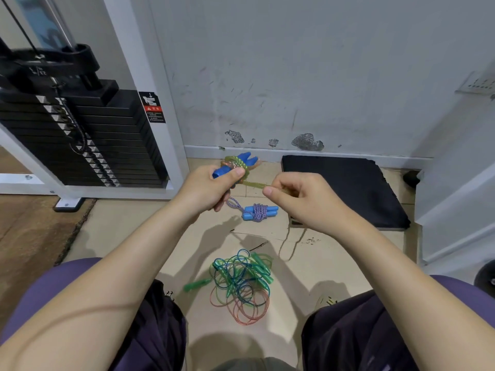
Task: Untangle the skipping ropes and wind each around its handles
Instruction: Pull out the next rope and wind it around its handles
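while both arms reach out over the knees, the left hand (207,187) curls round a pair of blue handles (242,163), thumb pressed on top, with a yellow-green rope (253,184) wound about them. the right hand (300,199) pinches the free end of that rope between thumb and forefinger, the other fingers folded in, and the rope runs taut from one hand to the other. both hands are raised above the tiled floor (334,253).

just below and behind the hands lies a wound bundle (259,212), a purple-and-white braided rope wrapped round light blue handles, its loose tail trailing toward the left hand. nearer the person, between the knees, sits a tangled heap of thin ropes (242,285) in green, blue and orange, with green handles poking out at its left and upper right.

a black mat (345,188) lies to the right against the scuffed wall (294,76), close beside the wound bundle. a weight stack (80,135) in a white frame stands at the left, well apart from the ropes. shadows of the arms fall across the floor between the bundle and the heap.
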Motion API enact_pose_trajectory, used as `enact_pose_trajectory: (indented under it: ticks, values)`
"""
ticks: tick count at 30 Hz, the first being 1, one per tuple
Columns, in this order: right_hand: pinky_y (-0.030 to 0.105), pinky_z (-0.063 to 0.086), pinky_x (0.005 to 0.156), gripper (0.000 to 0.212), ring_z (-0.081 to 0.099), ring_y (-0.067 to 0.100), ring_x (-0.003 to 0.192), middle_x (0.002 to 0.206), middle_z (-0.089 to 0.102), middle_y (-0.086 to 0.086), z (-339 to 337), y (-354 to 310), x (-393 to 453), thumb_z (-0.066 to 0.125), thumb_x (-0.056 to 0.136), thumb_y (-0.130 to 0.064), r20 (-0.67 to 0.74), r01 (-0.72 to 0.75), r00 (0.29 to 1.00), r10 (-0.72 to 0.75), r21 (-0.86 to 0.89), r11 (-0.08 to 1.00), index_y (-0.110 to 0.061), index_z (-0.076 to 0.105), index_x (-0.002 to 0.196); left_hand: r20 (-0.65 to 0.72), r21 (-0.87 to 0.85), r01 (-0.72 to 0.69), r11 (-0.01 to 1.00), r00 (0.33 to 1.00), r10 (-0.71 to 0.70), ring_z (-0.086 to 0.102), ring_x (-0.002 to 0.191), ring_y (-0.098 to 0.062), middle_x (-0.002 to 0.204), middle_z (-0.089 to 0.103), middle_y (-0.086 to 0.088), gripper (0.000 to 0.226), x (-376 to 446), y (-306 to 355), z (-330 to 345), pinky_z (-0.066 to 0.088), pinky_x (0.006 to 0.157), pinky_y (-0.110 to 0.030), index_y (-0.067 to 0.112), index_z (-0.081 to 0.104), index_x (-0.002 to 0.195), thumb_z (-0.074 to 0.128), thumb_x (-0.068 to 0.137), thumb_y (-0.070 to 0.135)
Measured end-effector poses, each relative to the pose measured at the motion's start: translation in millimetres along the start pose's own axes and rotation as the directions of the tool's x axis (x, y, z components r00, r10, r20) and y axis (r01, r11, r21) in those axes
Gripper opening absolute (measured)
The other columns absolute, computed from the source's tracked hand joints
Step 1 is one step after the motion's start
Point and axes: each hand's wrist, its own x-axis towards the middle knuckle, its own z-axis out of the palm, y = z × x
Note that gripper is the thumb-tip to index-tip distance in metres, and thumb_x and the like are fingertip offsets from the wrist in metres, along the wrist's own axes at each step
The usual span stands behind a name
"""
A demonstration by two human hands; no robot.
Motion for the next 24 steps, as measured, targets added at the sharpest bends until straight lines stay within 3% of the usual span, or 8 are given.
enact_pose_trajectory:
  ticks: [2,6,8,10,15,20,24]
  values:
    - [0.022,0.029,0.053,0.030,0.033,0.003,0.054,0.054,0.042,-0.006,-7.2,-3.4,0.3,0.065,0.093,-0.023,-0.031,0.030,0.999,-0.028,0.075,0.997,-0.017,0.057,0.065,0.060,0.085,0.031,0.996,0.998,-0.036,0.043,0.036,-0.018,0.048,0.054,-0.002,0.040,-0.6,-0.8,-3.6,0.033,0.040,-0.020,0.004,0.061,0.083,0.066,0.091,0.042]
    - [0.022,0.036,0.060,0.020,0.043,0.006,0.062,0.070,0.059,0.016,-13.0,-1.0,4.6,0.062,0.094,-0.018,-0.099,0.077,0.993,-0.066,0.117,0.990,-0.012,0.063,0.076,0.448,0.145,-0.006,0.989,0.892,-0.060,0.042,0.035,-0.015,0.053,0.056,-0.005,0.032,-13.7,6.5,1.1,0.030,0.042,-0.021,0.006,0.064,0.084,0.066,0.090,0.037]
    - [0.024,0.039,0.063,0.018,0.048,0.007,0.066,0.070,0.063,0.004,-5.4,1.8,5.9,0.061,0.095,-0.018,-0.092,0.063,0.994,-0.051,0.139,0.988,-0.011,0.063,0.079,0.540,0.149,-0.029,0.988,0.840,-0.057,0.040,0.035,-0.013,0.055,0.057,-0.006,0.027,-18.5,10.9,5.1,0.029,0.044,-0.023,0.009,0.064,0.080,0.067,0.090,0.034]
    - [0.024,0.039,0.062,0.020,0.046,0.002,0.062,0.064,0.057,-0.014,2.3,3.7,6.8,0.058,0.097,-0.019,-0.106,0.048,0.994,-0.033,0.147,0.988,-0.013,0.060,0.078,0.569,0.148,-0.056,0.987,0.822,-0.039,0.038,0.035,-0.013,0.055,0.057,-0.007,0.025,-20.7,15.7,6.5,0.031,0.043,-0.022,0.011,0.064,0.078,0.068,0.087,0.034]
    - [0.041,0.046,0.063,0.025,0.048,0.012,0.062,0.063,0.052,-0.007,15.4,8.6,6.8,0.051,0.096,-0.040,-0.118,0.013,0.993,-0.010,0.019,1.000,-0.023,0.053,0.078,0.582,0.149,-0.124,0.981,0.813,0.014,0.044,0.040,-0.014,0.050,0.058,0.001,0.029,-22.9,18.7,7.9,0.035,0.052,-0.027,0.019,0.060,0.064,0.069,0.089,0.030]
    - [0.039,0.044,0.058,0.024,0.046,0.011,0.057,0.059,0.051,-0.005,19.3,4.1,8.5,0.058,0.095,-0.034,-0.171,0.052,0.984,-0.042,0.054,0.997,-0.017,0.057,0.079,0.609,0.110,-0.026,0.994,0.792,-0.047,0.064,0.053,-0.022,0.075,0.073,-0.010,0.034,-22.9,15.8,9.8,0.032,0.044,-0.025,0.010,0.061,0.090,0.065,0.084,0.043]
    - [0.039,0.048,0.054,0.020,0.051,0.012,0.051,0.059,0.058,-0.001,25.6,3.2,8.5,0.060,0.093,-0.034,-0.151,0.042,0.988,-0.033,0.058,0.997,-0.022,0.060,0.079,0.561,0.108,-0.037,0.993,0.827,-0.030,0.067,0.061,-0.025,0.080,0.075,-0.011,0.047,-24.3,15.8,10.8,0.034,0.043,-0.023,0.013,0.064,0.090,0.065,0.077,0.058]
